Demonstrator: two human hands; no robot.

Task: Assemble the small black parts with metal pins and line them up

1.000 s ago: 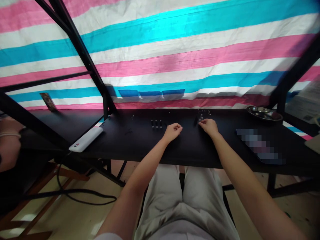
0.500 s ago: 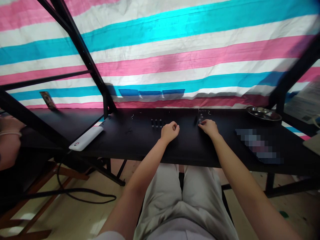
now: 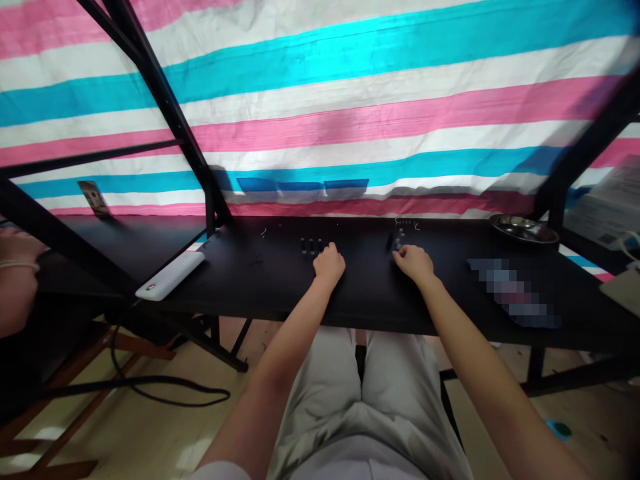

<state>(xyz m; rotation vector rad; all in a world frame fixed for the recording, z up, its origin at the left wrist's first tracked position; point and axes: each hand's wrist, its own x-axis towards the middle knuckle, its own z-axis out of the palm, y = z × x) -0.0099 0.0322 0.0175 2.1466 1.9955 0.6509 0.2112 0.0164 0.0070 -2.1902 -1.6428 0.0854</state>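
Note:
My left hand (image 3: 330, 264) is closed just over the table, its fingertips curled beside the right end of a short row of small dark cylinders with pale ends (image 3: 311, 246). Whatever its fingers may hold is hidden. My right hand (image 3: 416, 263) is also closed, thumb and fingers pinched at the near side of a small cluster of clear little pieces (image 3: 401, 236). Its grip is too small to make out. A dark upright piece (image 3: 391, 241) stands just left of that cluster.
The black table (image 3: 270, 287) carries a white oblong device (image 3: 171, 275) at left, and a metal dish (image 3: 524, 229) and a blurred-out flat packet (image 3: 515, 293) at right. Thin white scraps lie near the back edge. Another person's arm (image 3: 17, 283) shows at far left, beyond a black frame post (image 3: 175, 113).
My left hand has moved left towards the small cylinders and turned so its back faces up. My right hand has drawn slightly nearer to me, by the clear pieces.

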